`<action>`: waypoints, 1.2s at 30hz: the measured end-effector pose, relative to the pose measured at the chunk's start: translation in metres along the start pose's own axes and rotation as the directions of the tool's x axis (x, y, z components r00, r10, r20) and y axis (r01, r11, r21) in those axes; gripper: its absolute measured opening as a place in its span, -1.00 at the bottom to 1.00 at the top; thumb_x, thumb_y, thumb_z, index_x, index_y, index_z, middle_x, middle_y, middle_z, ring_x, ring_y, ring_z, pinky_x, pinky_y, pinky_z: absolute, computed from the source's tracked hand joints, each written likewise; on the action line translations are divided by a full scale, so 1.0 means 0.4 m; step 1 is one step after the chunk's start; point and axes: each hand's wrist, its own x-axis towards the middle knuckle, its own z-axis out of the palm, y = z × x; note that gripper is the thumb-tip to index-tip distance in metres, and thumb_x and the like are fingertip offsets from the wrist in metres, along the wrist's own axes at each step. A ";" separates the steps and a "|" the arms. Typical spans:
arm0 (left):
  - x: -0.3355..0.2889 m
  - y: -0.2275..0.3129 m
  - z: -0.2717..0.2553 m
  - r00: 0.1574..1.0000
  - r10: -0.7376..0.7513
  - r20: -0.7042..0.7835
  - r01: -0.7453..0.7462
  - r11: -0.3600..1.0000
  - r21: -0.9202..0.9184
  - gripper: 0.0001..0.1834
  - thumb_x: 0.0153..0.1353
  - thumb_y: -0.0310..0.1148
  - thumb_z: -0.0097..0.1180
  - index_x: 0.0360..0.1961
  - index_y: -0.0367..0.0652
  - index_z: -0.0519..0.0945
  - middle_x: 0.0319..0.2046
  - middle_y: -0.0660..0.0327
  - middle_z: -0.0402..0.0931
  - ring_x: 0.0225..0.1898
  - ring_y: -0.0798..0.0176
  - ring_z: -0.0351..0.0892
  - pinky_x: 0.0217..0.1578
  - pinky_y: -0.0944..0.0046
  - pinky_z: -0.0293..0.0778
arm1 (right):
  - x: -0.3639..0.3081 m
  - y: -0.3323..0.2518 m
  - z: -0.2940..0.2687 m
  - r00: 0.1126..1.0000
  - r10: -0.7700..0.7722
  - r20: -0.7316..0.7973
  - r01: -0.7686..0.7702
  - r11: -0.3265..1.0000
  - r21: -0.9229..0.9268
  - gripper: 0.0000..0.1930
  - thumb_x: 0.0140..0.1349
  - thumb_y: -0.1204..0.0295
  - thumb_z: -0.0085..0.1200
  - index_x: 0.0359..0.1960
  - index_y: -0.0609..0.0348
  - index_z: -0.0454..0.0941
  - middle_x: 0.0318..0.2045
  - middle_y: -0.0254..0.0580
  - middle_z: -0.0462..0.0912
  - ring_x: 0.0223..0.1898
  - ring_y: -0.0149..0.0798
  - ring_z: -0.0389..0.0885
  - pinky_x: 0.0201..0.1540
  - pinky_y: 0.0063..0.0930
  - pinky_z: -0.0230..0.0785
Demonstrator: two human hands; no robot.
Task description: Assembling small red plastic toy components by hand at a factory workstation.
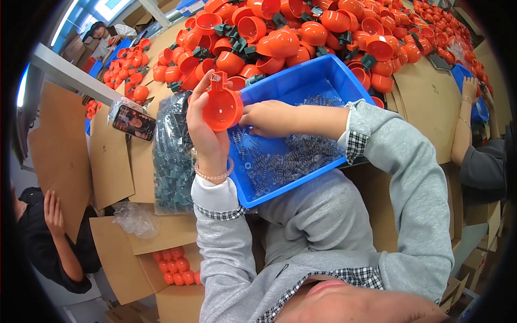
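My left hand (pixel 206 134) is closed around an orange plastic cup (pixel 223 110) with a short handle, its hollow side facing up. A small metal spring (pixel 216 77) shows in the slot of that handle. My right hand (pixel 264 118) reaches over a blue plastic bin (pixel 301 189), its curled fingers beside the cup's right edge. Whatever those fingertips hold, if anything, is hidden. Many loose metal springs (pixel 291 161) lie in the bin, which rests tilted by my lap.
Beyond the bin rises a heap of orange cups (pixel 285 43) with dark green clips. A clear bag of dark green parts (pixel 173 161) stands left, near a propped phone (pixel 133 123). An open carton (pixel 145 269) holds orange pieces. Other people sit left, far left and right.
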 end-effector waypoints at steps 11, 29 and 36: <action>0.004 -0.005 -0.001 1.000 -0.023 -0.017 0.023 1.000 0.018 -0.54 0.18 -0.36 -0.14 0.08 -0.39 0.33 -0.08 0.00 0.45 -0.08 0.14 0.50 -0.10 0.10 0.51 | 0.011 0.039 0.014 0.999 0.038 0.035 -0.036 0.998 -0.061 -0.79 0.01 0.49 0.03 -0.26 0.18 0.53 -0.32 0.00 0.55 -0.24 0.05 0.57 -0.19 -0.15 0.43; 0.007 -0.009 -0.008 0.998 -0.051 -0.023 0.051 0.998 0.027 -0.57 0.20 -0.39 -0.17 0.07 -0.39 0.35 -0.10 -0.01 0.47 -0.11 0.13 0.52 -0.12 0.11 0.52 | 0.003 0.019 -0.024 0.985 0.149 0.084 -0.140 0.984 -0.108 -0.83 0.04 0.43 0.03 -0.33 0.21 0.51 -0.39 0.06 0.60 -0.28 0.05 0.60 -0.22 -0.13 0.43; 0.008 -0.009 -0.006 0.998 -0.047 -0.031 0.047 0.998 0.028 -0.58 0.21 -0.38 -0.17 0.06 -0.40 0.35 -0.11 -0.01 0.47 -0.12 0.11 0.53 -0.15 0.12 0.53 | -0.008 0.014 -0.047 0.988 0.123 0.094 -0.109 0.984 -0.141 -0.75 0.10 0.34 0.05 -0.19 0.15 0.50 -0.42 0.05 0.60 -0.30 0.05 0.59 -0.23 -0.11 0.43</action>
